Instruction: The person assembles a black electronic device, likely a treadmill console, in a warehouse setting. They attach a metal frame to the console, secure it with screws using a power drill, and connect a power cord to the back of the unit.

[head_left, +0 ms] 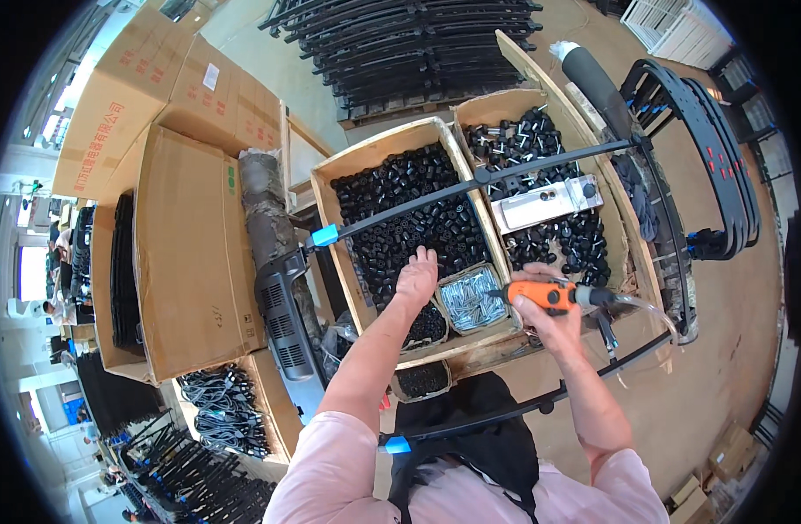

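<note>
My left hand (418, 278) reaches into a wooden bin (328, 205) of small black plastic caps (405, 192). Its fingers are stretched out over the caps, and the fingertips are partly lost among them. My right hand (553, 321) is wrapped round an orange power screwdriver (540, 295), with a clear hose trailing from its dark rear end. The tool's tip points left, towards a small box of silvery screws (472, 299). Across the bins lies a long black tubular frame (418, 210) with blue tape (325, 236) on its ends; its near bar (488, 419) passes in front of my body.
A second bin holds black-headed bolts (514, 144) with a pale flat case (547, 203) on top. Big cartons (191, 253) stand at left, above bundled cables (226, 410). Black frames (409, 52) are stacked on a pallet beyond; curved black frames (715, 166) stand at right.
</note>
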Action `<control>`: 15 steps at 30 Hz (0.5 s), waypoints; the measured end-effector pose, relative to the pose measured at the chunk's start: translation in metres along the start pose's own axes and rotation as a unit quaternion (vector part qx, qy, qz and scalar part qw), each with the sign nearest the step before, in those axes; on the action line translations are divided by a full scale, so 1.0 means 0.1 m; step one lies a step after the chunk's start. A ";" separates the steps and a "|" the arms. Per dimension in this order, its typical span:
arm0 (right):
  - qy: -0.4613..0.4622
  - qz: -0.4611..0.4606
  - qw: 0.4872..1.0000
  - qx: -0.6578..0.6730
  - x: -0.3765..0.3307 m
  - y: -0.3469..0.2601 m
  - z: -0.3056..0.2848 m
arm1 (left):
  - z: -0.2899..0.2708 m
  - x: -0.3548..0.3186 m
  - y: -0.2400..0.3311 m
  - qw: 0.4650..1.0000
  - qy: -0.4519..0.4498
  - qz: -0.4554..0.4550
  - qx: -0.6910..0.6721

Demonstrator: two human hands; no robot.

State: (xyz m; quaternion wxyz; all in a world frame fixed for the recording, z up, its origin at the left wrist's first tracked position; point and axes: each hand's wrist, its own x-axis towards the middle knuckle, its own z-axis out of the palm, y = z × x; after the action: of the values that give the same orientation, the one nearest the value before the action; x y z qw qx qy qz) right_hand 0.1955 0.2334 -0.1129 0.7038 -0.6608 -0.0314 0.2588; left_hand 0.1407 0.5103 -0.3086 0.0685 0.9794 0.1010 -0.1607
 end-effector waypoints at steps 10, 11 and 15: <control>0.008 -0.020 1.000 -0.015 1.41 1.05 0.88 | -0.20 -0.18 -0.10 0.975 0.089 -0.103 -0.175; 0.015 0.000 0.999 -0.042 1.47 1.06 0.97 | -0.21 -0.26 -0.17 0.963 0.119 -0.119 -0.213; -0.033 0.101 0.976 -0.191 1.49 1.11 0.86 | -0.52 -0.66 -0.32 0.724 0.080 -0.273 -0.629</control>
State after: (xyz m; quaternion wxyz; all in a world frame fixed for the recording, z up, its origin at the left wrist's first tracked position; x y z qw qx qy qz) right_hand 0.2550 0.3719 -0.2518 0.5334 -0.7740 -0.0367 0.3392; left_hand 0.0880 0.5386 -0.2414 0.6136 0.6509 0.4469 0.0072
